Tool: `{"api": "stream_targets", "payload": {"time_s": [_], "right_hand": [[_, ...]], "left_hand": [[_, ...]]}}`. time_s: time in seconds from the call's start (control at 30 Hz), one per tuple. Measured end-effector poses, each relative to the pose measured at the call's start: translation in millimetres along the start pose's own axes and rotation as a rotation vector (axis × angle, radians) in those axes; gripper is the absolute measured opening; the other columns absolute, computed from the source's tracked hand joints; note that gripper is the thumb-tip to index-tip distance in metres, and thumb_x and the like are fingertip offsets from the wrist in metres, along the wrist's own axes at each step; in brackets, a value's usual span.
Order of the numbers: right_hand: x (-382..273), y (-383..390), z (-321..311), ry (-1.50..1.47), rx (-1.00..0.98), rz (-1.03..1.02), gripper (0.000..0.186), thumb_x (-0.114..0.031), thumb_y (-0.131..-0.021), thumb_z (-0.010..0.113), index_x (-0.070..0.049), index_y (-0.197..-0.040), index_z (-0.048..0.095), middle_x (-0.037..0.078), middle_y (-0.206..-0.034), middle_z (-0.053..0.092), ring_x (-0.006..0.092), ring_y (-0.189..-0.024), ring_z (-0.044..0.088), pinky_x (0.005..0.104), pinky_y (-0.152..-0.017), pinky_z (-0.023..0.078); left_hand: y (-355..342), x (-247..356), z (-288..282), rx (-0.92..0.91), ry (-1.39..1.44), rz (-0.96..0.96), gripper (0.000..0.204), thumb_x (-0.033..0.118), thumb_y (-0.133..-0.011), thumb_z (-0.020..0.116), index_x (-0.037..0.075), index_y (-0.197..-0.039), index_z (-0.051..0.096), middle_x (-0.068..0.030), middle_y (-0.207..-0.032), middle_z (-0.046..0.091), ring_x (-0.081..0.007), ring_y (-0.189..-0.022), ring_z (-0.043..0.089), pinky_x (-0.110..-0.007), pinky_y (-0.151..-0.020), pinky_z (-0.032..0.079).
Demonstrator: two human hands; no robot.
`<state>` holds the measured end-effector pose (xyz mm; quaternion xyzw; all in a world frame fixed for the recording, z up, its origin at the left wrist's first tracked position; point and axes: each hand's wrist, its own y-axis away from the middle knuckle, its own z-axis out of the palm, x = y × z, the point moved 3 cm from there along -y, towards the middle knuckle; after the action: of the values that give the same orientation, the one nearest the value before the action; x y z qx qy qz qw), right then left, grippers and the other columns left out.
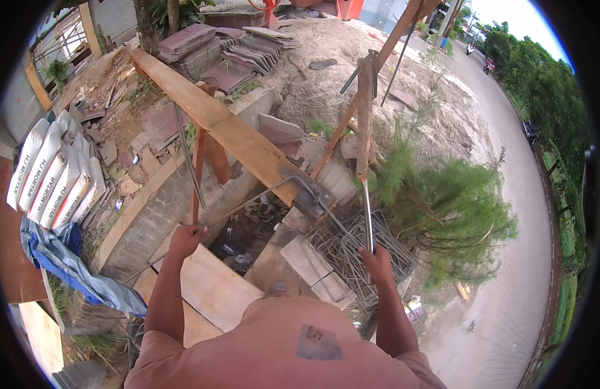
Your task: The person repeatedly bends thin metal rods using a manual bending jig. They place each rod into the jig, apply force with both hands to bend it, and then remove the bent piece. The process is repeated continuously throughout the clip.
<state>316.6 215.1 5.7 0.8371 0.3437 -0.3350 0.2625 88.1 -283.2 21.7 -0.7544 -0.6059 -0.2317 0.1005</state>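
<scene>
My left hand point(185, 241) is closed around a thin steel rod point(238, 206), which slants up to a metal plate point(313, 196) on the near end of a long wooden plank point(216, 120). At the plate the rod meets a bent bar point(334, 219) that slopes down toward my right hand. My right hand point(377, 262) is closed on a shiny metal pipe point(367, 217), held nearly upright beside the plank end. Below the plate lies a heap of bent steel rod pieces point(358, 249). Whether the bent bar reaches my right hand is unclear.
White sacks point(57, 172) and a blue tarp point(80, 259) are at left. Stacked roof tiles point(229, 52) and a sandy mound point(403, 84) lie beyond. Wooden props point(364, 117) stand ahead. A leafy branch point(449, 207) is right, before a road point(514, 227). Boards point(209, 285) lie near me.
</scene>
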Motion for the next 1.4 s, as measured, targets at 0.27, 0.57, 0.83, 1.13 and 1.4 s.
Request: {"api": "stream_targets", "payload": {"time_s": [0.27,0.57,0.83,1.13,1.4], "right_hand": [[-29,6,6,-0.014,-0.034,0.02,0.03,-0.027,-0.083,0.069,0.001,-0.078,0.06,0.008,-0.06,0.059,0.0152,-0.053,0.054,0.033,-0.051,0.042],[-31,7,7,-0.034,-0.05,0.057,0.031,-0.029,-0.083,0.069,0.001,-0.08,0.061,0.007,-0.059,0.059,0.0149,-0.051,0.056,0.0323,-0.05,0.042],[-18,14,-18,0.25,0.033,-0.141,0.03,-0.027,-0.081,0.07,0.0,-0.078,0.057,0.012,-0.06,0.058,0.0255,-0.052,0.056,0.0383,-0.051,0.041],[32,-10,-101,0.63,0.294,-0.295,0.018,-0.018,-0.075,0.067,-0.007,-0.075,0.053,0.017,-0.064,0.058,0.0403,-0.062,0.058,0.0473,-0.055,0.043],[34,-85,-120,0.895,0.084,-0.363,0.016,-0.016,-0.07,0.062,-0.012,-0.086,0.06,0.014,-0.072,0.064,0.0361,-0.069,0.063,0.0487,-0.061,0.049]], "left_hand": [[-25,-8,-20,-0.004,0.054,0.022,0.049,0.043,-0.087,0.06,-0.003,-0.074,0.062,-0.0224,-0.064,0.057,-0.0387,-0.062,0.058,-0.046,-0.061,0.044],[-30,-6,-21,0.004,0.031,0.046,0.044,0.04,-0.087,0.061,-0.002,-0.075,0.063,-0.0239,-0.068,0.059,-0.0406,-0.066,0.058,-0.047,-0.063,0.044],[-29,-10,-16,0.03,-0.032,0.041,0.041,0.039,-0.088,0.06,0.0,-0.076,0.064,-0.0226,-0.069,0.06,-0.04,-0.068,0.06,-0.047,-0.063,0.044],[-26,-1,-20,0.007,-0.027,0.037,0.043,0.037,-0.09,0.06,-0.002,-0.072,0.059,-0.0224,-0.065,0.056,-0.0394,-0.063,0.056,-0.046,-0.06,0.042],[-28,-8,-19,-0.011,-0.042,0.02,0.045,0.037,-0.089,0.061,-0.002,-0.068,0.056,-0.0226,-0.062,0.053,-0.0387,-0.058,0.051,-0.046,-0.056,0.039]]}}
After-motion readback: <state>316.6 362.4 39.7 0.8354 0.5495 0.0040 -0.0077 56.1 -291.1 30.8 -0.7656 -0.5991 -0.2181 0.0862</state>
